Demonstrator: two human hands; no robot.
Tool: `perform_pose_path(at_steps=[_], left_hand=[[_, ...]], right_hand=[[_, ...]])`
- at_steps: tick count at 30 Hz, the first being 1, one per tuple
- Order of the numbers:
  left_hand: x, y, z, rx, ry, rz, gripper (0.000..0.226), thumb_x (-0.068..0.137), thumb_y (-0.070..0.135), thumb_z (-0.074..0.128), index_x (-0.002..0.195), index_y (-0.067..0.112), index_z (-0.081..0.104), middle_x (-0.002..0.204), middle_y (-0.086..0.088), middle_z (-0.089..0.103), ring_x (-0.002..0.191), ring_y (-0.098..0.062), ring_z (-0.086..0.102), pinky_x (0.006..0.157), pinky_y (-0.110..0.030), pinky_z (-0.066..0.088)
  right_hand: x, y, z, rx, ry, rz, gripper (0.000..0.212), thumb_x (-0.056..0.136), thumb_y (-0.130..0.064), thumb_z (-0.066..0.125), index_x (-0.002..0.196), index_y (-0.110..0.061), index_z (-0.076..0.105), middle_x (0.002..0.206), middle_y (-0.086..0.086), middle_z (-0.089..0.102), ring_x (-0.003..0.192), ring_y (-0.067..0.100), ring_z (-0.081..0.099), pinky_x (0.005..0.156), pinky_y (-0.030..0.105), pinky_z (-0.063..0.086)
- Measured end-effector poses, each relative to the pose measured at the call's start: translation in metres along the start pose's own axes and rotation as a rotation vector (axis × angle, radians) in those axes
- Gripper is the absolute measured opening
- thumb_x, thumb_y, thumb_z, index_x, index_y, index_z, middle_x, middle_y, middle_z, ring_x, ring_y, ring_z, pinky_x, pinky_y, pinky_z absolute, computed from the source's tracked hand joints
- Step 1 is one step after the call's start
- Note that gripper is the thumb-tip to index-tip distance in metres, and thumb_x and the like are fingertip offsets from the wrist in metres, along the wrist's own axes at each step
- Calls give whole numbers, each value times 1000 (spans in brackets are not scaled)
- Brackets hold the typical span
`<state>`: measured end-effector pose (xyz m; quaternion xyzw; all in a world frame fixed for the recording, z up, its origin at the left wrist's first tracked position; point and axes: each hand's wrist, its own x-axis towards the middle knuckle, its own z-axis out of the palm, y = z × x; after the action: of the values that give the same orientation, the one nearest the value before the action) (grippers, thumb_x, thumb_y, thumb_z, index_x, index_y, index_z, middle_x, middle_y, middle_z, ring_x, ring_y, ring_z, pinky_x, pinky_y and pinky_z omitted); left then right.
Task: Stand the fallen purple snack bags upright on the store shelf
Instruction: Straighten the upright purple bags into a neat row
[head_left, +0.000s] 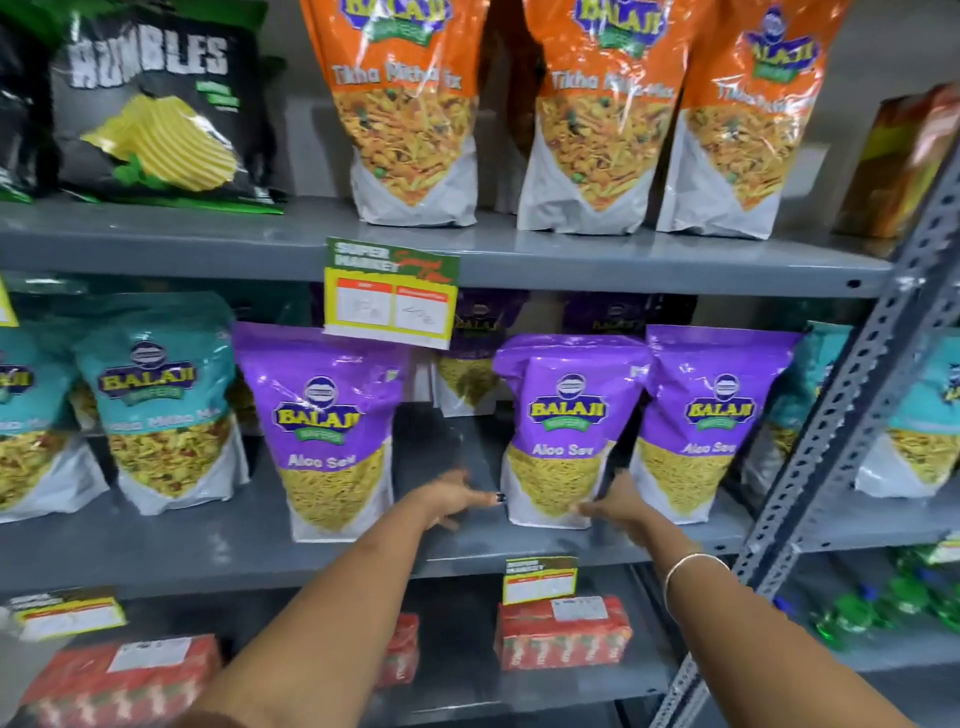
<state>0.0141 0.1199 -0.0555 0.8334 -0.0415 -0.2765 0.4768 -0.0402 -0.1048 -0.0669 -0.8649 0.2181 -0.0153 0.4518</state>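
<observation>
Three purple Balaji Aloo Sev bags stand upright in the front row of the middle shelf (519, 545): a left bag (322, 431), a middle bag (563, 431) and a right bag (714, 421). More purple bags (475, 358) stand in shadow behind them. My left hand (460, 499) touches the lower left edge of the middle bag. My right hand (615, 501) presses on that bag's lower right corner. Both hands hold the middle bag from its two sides near the base. A gap of bare shelf lies between the left and middle bags.
Teal Balaji bags (161, 400) flank the purple ones on both sides. Orange bags (410, 104) and a black chip bag (156, 109) fill the shelf above. A price tag (389, 293) hangs from that shelf's edge. Red packs (563, 634) lie below. A perforated metal upright (841, 395) stands at right.
</observation>
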Motion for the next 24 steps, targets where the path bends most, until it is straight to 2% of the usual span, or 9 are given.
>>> perform_pose_path(at_steps=[2,4,7,8,10,11,15,20,24], left_hand=[[11,16,23,-2,102,92,90,78,29,71,148,12,17,150,-8,34,134,-25,39,93,-34,44],[23,27,42,-27,175,151,96,74,22,77,147,8,17,149,-10,38,134,-24,41,103,-32,40],[34,32,60,-109,267,199,83,68,11,80,136,6,32,137,-12,51,114,-14,51,87,-20,41],[35,33,63,-139,291,206,81,68,9,80,133,5,34,135,-13,53,112,-15,52,84,-19,40],[38,33,66,-158,348,199,80,66,11,82,131,5,36,133,-14,54,118,-23,54,84,-22,39],[38,32,65,-136,378,188,81,65,13,83,131,5,37,132,-13,55,120,-25,54,86,-24,41],[31,22,52,-98,460,167,81,62,18,85,128,7,39,128,-12,59,118,-27,56,86,-27,43],[24,7,34,-94,500,154,81,60,21,86,125,7,40,126,-11,60,115,-27,57,83,-27,43],[23,2,20,-95,472,151,80,62,19,84,126,6,39,127,-13,59,116,-30,57,91,-33,47]], right_hand=[[7,6,-13,117,-59,-52,100,67,-2,81,144,1,18,145,13,34,136,26,36,114,43,33],[17,8,-21,174,-114,-86,107,69,-5,80,149,-2,10,154,12,26,142,27,29,116,40,30],[26,9,-21,179,-205,-107,107,70,-12,80,151,-6,9,156,8,24,142,23,28,113,32,32],[29,10,-18,185,-214,-114,106,71,-13,80,151,-7,10,156,7,25,140,20,30,109,25,35],[29,8,-13,217,-198,-128,101,71,-10,79,148,-5,14,150,9,33,126,12,37,86,8,38],[29,6,-11,235,-188,-135,98,71,-8,79,147,-5,17,146,10,38,120,12,39,82,7,37],[30,-1,2,303,-264,-156,86,68,-4,80,139,-9,31,137,11,52,116,21,52,95,33,46],[27,-11,21,403,-345,-160,78,69,0,78,134,-9,35,131,15,57,111,25,57,89,31,48],[25,-13,38,416,-291,-129,79,67,-6,81,133,-9,38,129,14,59,117,30,58,101,42,48]])
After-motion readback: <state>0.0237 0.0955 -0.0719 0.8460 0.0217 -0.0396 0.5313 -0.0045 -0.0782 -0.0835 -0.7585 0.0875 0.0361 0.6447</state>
